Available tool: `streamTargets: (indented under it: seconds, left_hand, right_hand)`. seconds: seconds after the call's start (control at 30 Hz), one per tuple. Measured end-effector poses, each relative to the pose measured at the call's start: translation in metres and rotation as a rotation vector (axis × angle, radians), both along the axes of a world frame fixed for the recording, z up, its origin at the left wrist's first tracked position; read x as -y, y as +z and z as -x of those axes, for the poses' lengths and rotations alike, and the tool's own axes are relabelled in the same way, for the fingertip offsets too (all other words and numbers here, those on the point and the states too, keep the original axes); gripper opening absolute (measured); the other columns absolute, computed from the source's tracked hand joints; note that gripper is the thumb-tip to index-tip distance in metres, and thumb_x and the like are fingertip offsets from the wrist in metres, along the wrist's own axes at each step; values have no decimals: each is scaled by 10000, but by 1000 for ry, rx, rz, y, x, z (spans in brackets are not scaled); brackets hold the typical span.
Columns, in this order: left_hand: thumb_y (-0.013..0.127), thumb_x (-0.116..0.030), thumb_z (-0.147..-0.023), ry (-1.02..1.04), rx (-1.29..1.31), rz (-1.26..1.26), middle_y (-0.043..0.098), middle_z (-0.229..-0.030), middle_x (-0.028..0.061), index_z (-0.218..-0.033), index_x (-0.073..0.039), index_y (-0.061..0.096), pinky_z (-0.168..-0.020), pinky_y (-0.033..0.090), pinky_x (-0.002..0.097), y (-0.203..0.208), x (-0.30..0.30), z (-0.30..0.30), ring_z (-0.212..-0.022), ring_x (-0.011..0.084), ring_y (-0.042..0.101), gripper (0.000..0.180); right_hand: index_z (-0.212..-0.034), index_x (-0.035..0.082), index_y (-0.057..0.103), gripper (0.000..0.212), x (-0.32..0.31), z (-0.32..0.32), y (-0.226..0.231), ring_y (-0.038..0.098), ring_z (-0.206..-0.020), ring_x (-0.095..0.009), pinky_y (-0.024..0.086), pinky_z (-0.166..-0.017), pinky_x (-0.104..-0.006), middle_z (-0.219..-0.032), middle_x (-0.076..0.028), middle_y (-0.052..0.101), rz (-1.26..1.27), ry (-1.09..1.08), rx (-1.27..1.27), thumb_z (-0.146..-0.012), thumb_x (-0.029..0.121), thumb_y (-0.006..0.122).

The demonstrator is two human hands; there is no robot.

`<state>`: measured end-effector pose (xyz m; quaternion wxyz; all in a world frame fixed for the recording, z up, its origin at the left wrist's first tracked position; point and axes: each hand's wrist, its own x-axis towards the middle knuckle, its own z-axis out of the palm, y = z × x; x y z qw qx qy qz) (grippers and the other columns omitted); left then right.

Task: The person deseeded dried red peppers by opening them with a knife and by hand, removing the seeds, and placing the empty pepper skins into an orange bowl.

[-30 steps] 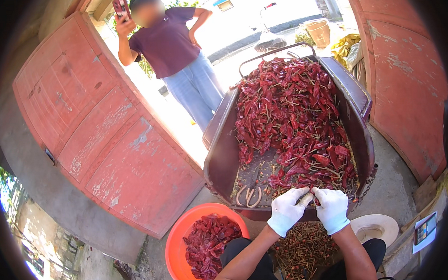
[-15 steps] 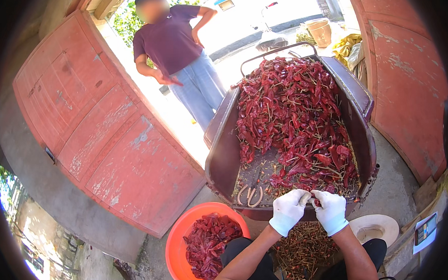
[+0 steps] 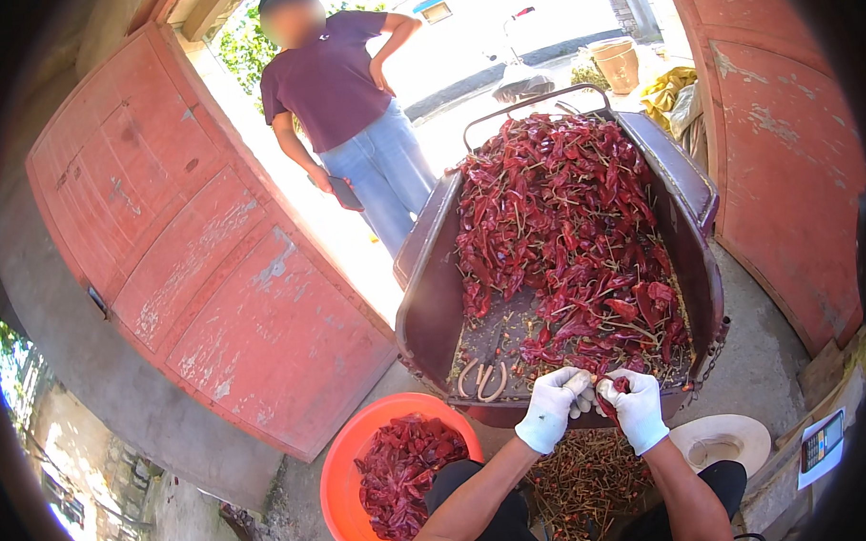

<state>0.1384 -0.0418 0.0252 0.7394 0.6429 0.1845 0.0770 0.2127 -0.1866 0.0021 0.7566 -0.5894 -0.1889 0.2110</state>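
Both my hands wear white gloves and meet at the near edge of a metal cart bed (image 3: pixel 709 309). My right hand (image 3: pixel 638 414) is closed round a dried red chili pepper (image 3: pixel 607 407), part of which shows between its fingers. Close beside the pepper, my left hand (image 3: pixel 550 409) is closed with thumb and fingertips pressed together; whatever it pinches is hidden. In the cart, just beyond my hands, lies a big heap of dried red chili peppers (image 3: pixel 555 209) with their stems. Below my hands, a pile of loose brown stems (image 3: pixel 588 484) lies between my legs.
An orange basin (image 3: pixel 340 464) with dried chilies stands left of my legs. A pale straw hat (image 3: pixel 749 441) and a keypad phone (image 3: pixel 823 446) are at the right. A person (image 3: pixel 346 102) stands beyond the cart between red metal doors (image 3: pixel 213 250). A chain hangs at the cart's right corner.
My fingertips have drawn slightly apart, and more of the chili shows in my right hand. The person in the doorway has lowered one hand, where a dark flat object now shows.
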Motion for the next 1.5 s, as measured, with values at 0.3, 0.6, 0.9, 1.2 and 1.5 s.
streamTargets:
  seconds: [0.3, 0.6, 0.9, 1.2, 1.5]
  left_hand:
    - [587, -252, -1009, 85, 126, 411, 694, -853, 29, -1020, -43, 669, -620, 465, 231, -2, -1, -9, -712, 80, 615, 224]
    - [573, -235, -1009, -109, -41, -148, 684, -852, 16, -1072, -26, 673, -617, 465, 228, 3, 0, -5, -706, 85, 607, 241]
    - [589, -209, -999, -112, -66, -156, 671, -838, 12, -1082, -28, 676, -602, 465, 228, 6, -7, -3, -703, 82, 600, 218]
    - [620, -231, -984, -88, -108, -248, 663, -809, -18, -1025, -65, 701, -549, 438, 210, 3, -15, -3, -649, 55, 583, 189]
    - [647, -198, -965, -135, -118, -480, 692, -848, 18, -1104, 3, 696, -642, 509, 243, -8, -12, -5, -693, 70, 613, 249]
  right_hand:
    - [-1102, 41, 587, 180, 7, -12, 2, 638, -723, -197, 551, -652, -382, -892, -82, 657, -261, 128, -564, -1004, 191, 576]
    - [-1149, 72, 611, 196, 8, -10, 13, 637, -730, -156, 557, -625, -320, -911, -55, 662, -184, 131, -532, -969, 149, 627]
    - [-1081, 41, 596, 163, 12, -10, 22, 634, -647, -156, 552, -542, -298, -840, -66, 663, -76, 74, -413, -928, 87, 626]
    - [-1071, 25, 595, 135, 14, -19, 17, 611, -562, -154, 516, -471, -290, -804, -84, 655, -96, 122, -415, -948, 80, 581]
    - [-1022, 44, 598, 75, 16, -19, 20, 592, -539, -146, 492, -455, -289, -776, -66, 642, -98, 111, -407, -968, 91, 575]
